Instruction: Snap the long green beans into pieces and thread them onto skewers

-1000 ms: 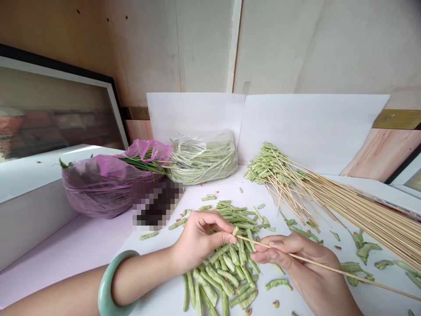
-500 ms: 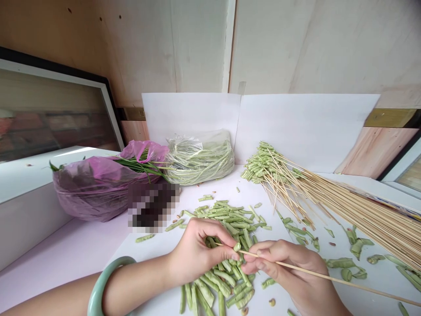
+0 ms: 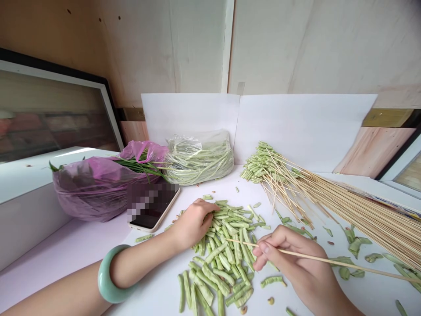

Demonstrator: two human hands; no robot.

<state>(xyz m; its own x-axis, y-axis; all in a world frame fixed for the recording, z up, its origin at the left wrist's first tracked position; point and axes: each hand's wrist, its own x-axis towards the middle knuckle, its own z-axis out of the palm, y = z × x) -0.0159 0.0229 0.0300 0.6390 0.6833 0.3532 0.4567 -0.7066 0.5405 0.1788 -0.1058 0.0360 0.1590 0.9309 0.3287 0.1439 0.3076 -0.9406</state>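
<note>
My left hand (image 3: pixel 194 224), with a pale green bangle (image 3: pixel 113 274) on its wrist, reaches over the far left side of a pile of cut green bean pieces (image 3: pixel 226 252). Its fingertips touch the pile, index finger stretched out and thumb a little apart; no piece shows in its grasp. On the right, my right hand (image 3: pixel 292 259) pinches a thin bamboo skewer (image 3: pixel 315 260) between thumb and fingers. The skewer's bare tip points left above the beans, and its long end runs off to the right.
Behind lie a purple bag (image 3: pixel 95 188) of greens, a phone (image 3: pixel 154 210) and a clear bag (image 3: pixel 200 160) of long beans. Back right, skewers loaded with beans (image 3: pixel 263 164) lie beside a bundle of bamboo skewers (image 3: pixel 362 210). Bean scraps (image 3: pixel 355 245) are scattered at right.
My left hand has left the skewer's tip and moved up and left onto the pile. The bean piece seen at the skewer is no longer on it. My right hand keeps its hold.
</note>
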